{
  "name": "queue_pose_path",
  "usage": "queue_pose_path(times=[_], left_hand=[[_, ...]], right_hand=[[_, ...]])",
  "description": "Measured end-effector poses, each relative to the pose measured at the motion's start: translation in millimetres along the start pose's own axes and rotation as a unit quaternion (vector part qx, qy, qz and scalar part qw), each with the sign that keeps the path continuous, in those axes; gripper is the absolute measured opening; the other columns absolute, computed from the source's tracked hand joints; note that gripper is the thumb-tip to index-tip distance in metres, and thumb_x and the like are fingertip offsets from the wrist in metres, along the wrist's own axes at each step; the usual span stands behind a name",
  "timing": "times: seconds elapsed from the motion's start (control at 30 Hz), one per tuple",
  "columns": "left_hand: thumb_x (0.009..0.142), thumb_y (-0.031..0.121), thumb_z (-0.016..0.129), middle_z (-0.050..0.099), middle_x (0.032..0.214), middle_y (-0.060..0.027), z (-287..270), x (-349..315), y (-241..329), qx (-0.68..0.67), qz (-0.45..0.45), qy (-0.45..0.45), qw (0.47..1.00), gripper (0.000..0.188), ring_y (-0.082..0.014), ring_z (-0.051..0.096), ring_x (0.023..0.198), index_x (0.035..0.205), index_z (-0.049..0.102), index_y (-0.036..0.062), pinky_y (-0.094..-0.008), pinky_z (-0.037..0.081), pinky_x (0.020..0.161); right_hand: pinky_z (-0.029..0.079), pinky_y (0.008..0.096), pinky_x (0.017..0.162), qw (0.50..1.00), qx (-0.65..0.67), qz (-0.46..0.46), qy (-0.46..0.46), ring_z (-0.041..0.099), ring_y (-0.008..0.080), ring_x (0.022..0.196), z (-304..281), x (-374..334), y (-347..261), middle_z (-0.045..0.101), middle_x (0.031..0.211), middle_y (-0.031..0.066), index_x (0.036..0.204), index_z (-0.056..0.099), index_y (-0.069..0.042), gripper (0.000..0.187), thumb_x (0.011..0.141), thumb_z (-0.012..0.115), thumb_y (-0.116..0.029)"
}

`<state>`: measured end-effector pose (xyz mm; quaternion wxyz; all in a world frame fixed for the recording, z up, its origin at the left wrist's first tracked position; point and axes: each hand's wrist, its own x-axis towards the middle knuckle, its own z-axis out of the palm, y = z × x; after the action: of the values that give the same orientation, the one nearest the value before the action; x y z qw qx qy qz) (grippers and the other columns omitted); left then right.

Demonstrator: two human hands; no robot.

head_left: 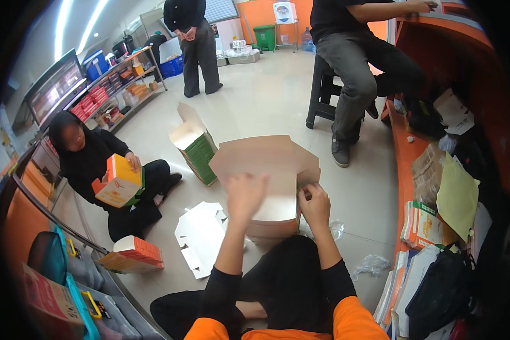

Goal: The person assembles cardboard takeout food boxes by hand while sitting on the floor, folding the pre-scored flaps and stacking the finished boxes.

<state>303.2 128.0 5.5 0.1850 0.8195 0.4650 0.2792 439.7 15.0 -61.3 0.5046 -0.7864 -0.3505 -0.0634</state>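
In front of my crossed legs stands a brown cardboard box (259,156) with angled flaps, its broad upper panel tilted away from me. My left hand (245,197) is over its left side, with the fingers smeared by motion. At the right edge, my right hand (315,205) pinches a side flap between thumb and fingers. A flat white box blank (197,238) with notched edges lies on the floor to the left. Beyond it stands a green box (198,156) with its pale lid raised.
At left a seated person (105,164) holds a yellow-and-green box (120,181). An orange-and-white carton (136,255) stands nearer me. Crumpled clear plastic (372,264) lies at right, beside an orange shelf (401,170) crammed with papers. Another person sits on a black stool (321,93).
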Motion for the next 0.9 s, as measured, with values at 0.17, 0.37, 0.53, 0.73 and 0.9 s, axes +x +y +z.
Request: queue_pose_path(times=[0.17, 0.37, 0.53, 0.73, 0.9], left_hand=[[0.090, 0.062, 0.036, 0.040, 0.137, -0.0282, -12.3, 42.7, -104.6, -0.159, -0.146, -0.146, 0.965, 0.077, -0.0350, 0.037, 0.128, 0.131, 0.046, -0.0010, -0.0390, 0.037, 0.098], [0.095, 0.059, 0.020, 0.030, 0.146, -0.0198, 10.8, 36.8, -88.9, -0.280, -0.147, -0.197, 0.928, 0.080, -0.0294, 0.026, 0.137, 0.139, 0.029, -0.0070, -0.0339, 0.021, 0.109], [0.095, 0.058, 0.021, 0.037, 0.139, -0.0270, 17.9, 39.8, -94.0, -0.205, -0.184, -0.171, 0.946, 0.081, -0.0342, 0.032, 0.133, 0.132, 0.036, -0.0126, -0.0346, 0.024, 0.108], [0.093, 0.059, 0.016, 0.050, 0.121, -0.0349, 25.3, 39.5, -103.3, -0.146, -0.155, -0.128, 0.969, 0.084, -0.0447, 0.042, 0.122, 0.116, 0.053, -0.0133, -0.0390, 0.031, 0.103], [0.092, 0.060, 0.017, 0.055, 0.110, -0.0350, 25.4, 36.8, -100.5, -0.072, -0.154, -0.114, 0.979, 0.085, -0.0465, 0.049, 0.113, 0.104, 0.060, -0.0128, -0.0428, 0.036, 0.098]], right_hand=[[0.048, 0.0465, 0.069, 0.999, 0.018, 0.013, -0.024, 0.060, 0.0397, 0.078, 16.1, -8.3, -10.2, 0.064, 0.080, 0.0194, 0.080, 0.064, -0.002, 0.025, 0.086, 0.054, -0.024], [0.046, 0.0477, 0.079, 0.985, 0.001, 0.138, -0.100, 0.061, 0.0428, 0.087, -7.5, -2.9, -40.8, 0.064, 0.088, 0.0263, 0.087, 0.063, 0.003, 0.053, 0.091, 0.040, -0.045], [0.046, 0.0470, 0.083, 0.979, -0.055, 0.152, -0.125, 0.061, 0.0433, 0.090, -6.1, 0.5, -46.7, 0.064, 0.092, 0.0265, 0.094, 0.062, 0.005, 0.055, 0.091, 0.040, -0.045], [0.045, 0.0464, 0.084, 0.977, -0.037, 0.159, -0.140, 0.060, 0.0432, 0.091, -7.6, 1.0, -43.5, 0.064, 0.094, 0.0264, 0.095, 0.062, 0.005, 0.053, 0.092, 0.039, -0.043], [0.045, 0.0464, 0.084, 0.978, -0.031, 0.160, -0.133, 0.060, 0.0436, 0.092, -7.7, -0.6, -40.9, 0.064, 0.094, 0.0265, 0.095, 0.063, 0.004, 0.053, 0.092, 0.039, -0.043]])
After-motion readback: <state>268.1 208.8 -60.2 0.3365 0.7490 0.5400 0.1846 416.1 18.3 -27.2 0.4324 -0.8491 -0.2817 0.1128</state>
